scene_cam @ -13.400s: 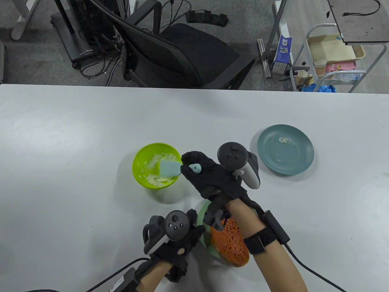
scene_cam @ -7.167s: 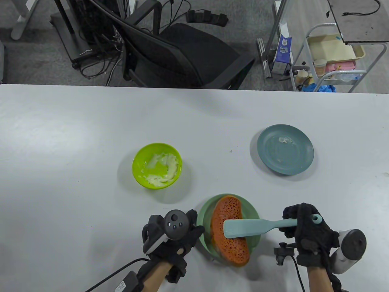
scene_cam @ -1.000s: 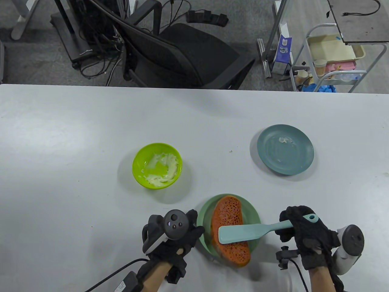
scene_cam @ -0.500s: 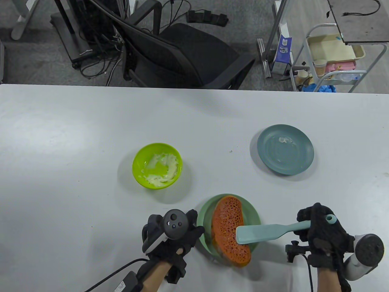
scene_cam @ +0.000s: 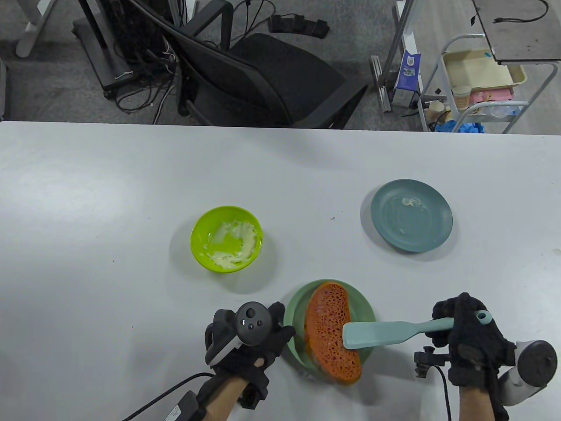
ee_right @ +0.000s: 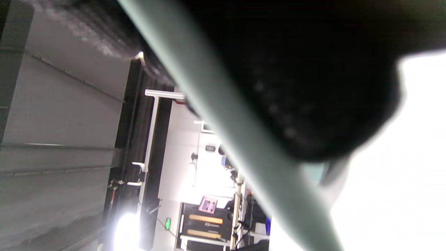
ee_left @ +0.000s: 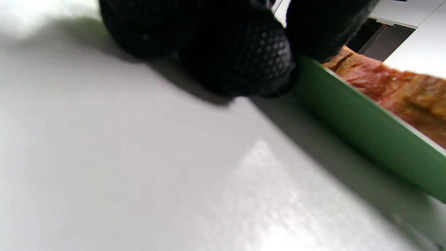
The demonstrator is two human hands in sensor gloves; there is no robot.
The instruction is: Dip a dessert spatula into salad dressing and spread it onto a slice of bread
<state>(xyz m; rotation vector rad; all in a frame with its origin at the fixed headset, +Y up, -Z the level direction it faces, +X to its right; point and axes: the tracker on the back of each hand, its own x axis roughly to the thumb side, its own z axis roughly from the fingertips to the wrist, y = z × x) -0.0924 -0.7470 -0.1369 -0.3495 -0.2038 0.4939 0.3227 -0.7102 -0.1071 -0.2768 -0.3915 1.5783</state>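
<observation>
Sliding rightward since a second ago, the spatula (scene_cam: 388, 332), gripped by the right hand (scene_cam: 471, 346), lies left-right across the bread (scene_cam: 328, 324) at lower centre, while the left hand (scene_cam: 250, 346) steadies the plate (scene_cam: 366, 309), its grip unclear.

One bowl (scene_cam: 226, 239); two plates (scene_cam: 411, 215); one spatula (scene_cam: 377, 333); one bread slice (scene_cam: 326, 322).

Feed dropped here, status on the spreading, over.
Right hand grips spatula, blade on bread slice's right edge. Left hand steadies green plate. Dressing bowl off to the left, nothing blocking.
</observation>
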